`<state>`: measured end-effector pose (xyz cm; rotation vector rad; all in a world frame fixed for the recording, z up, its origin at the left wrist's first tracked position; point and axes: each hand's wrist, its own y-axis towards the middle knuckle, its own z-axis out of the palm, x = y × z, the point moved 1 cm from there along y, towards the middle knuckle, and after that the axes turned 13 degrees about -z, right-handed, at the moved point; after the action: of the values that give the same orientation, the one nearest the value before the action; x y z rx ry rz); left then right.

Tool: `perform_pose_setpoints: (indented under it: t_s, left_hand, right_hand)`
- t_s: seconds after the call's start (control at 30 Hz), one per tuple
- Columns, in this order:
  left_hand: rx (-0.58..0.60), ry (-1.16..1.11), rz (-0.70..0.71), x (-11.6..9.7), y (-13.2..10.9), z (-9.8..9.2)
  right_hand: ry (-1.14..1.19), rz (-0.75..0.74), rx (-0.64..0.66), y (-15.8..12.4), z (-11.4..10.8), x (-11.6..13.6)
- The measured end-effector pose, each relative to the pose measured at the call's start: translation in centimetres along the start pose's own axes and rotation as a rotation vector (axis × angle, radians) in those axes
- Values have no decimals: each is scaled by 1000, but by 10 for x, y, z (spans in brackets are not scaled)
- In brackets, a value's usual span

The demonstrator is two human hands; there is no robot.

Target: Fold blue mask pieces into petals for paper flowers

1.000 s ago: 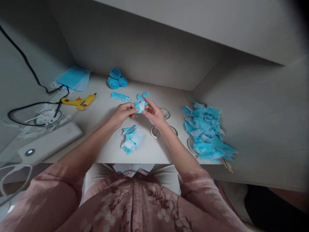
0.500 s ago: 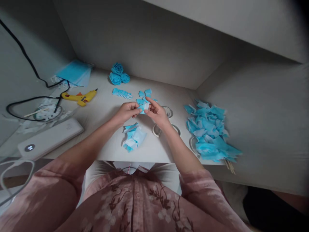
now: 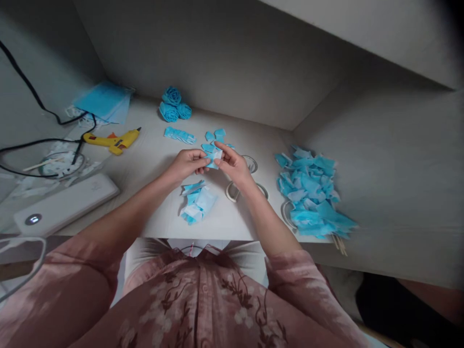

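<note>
Between my hands, above the middle of the table, is a small blue-and-white fabric piece. My left hand pinches its left side between thumb and fingers. My right hand holds the right side, thumb on the white part and index finger stretched out behind. Just beyond lie several cut blue pieces, partly hidden by my fingers. A row of overlapping blue pieces sits to their left. Nearer to me is a small pile of blue and white pieces.
Three blue fabric roses stand at the back. At left are a yellow glue gun, blue face masks, a white power bank and black cable. Tape rings lie under my right forearm. Blue scraps with sticks are heaped at right.
The view has shifted slightly, so the things on the table appear a little further left. Both hands keep hold of the fabric piece, its white part turned slightly.
</note>
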<state>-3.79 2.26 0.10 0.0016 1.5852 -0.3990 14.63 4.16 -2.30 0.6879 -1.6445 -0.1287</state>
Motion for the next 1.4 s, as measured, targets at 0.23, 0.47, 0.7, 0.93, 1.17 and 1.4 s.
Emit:
perform_pose_setpoints:
  t_s: [0.23,0.47,0.7,0.93,1.17,1.4]
  left_hand:
    - [15,19,-4,2,-1,3]
    - [26,-14,11,0,-2,3]
    - [50,-91,34,0,-2,2]
    - [67,-153,46,5,1,0]
    - [81,-172,31,3,0,2]
    - [58,-158,30,4,2,2]
  right_hand:
    - [-188,-2,-122,0,2,12]
    - [-441,-363,-85,-3,2,29]
    - [-544,-456,-9,-4,-3,31]
    - [-550,-485,17,-5,-3,28]
    - [-562,-490,43,-5,-3,24]
    - [-571,-486,64,-6,-1,24]
